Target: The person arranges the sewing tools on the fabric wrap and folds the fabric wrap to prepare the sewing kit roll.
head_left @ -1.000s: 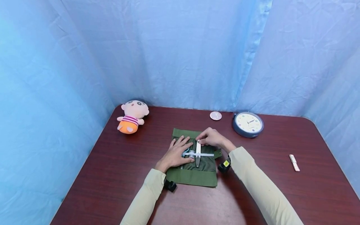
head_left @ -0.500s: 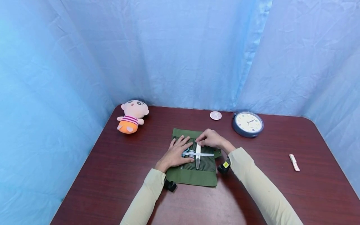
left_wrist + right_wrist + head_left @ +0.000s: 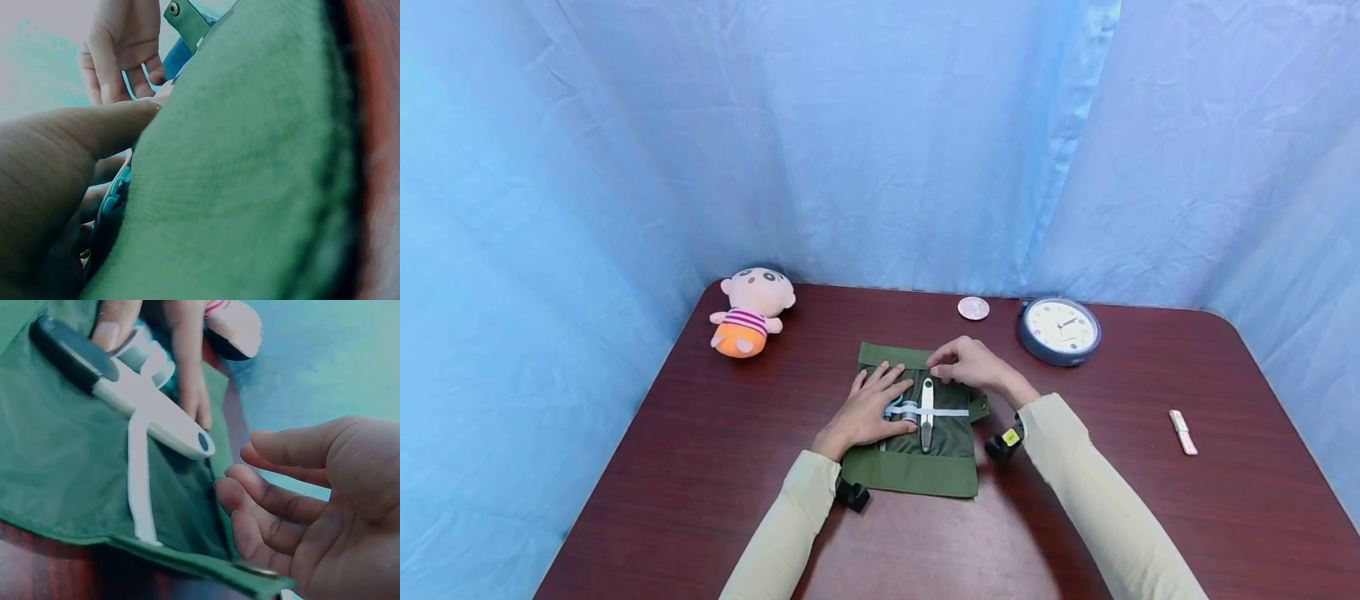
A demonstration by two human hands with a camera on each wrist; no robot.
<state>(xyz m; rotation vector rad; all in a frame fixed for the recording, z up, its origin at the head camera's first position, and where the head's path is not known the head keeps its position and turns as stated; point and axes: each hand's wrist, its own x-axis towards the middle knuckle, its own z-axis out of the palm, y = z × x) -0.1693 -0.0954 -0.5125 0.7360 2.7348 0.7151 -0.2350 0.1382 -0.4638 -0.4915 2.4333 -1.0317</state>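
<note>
An unfolded green fabric pouch (image 3: 917, 477) lies on the table. My left hand (image 3: 871, 412) rests flat on its left part with fingers spread, the thumb beside a grey-white thread spool (image 3: 909, 418). A slim white tool (image 3: 172, 419) with a dark tip and a hole at its end lies under the pouch's white elastic band (image 3: 141, 494). Just past the holed end hovers my right hand (image 3: 331, 494), fingers loosely bent, nothing between them. Something teal (image 3: 115, 194) shows partly beneath my left hand.
A plush doll (image 3: 747, 312) sits at the back left. Along the back edge are a round silvery disc (image 3: 973, 308) and a blue-rimmed clock (image 3: 1060, 331). Toward the right lies a small white folded strip (image 3: 1183, 432). Blue curtains (image 3: 880, 150) hang behind the table.
The white tool has slid slightly toward me under the elastic. My right hand has let go of its holed end and moved a little up and right. The left hand stays put.
</note>
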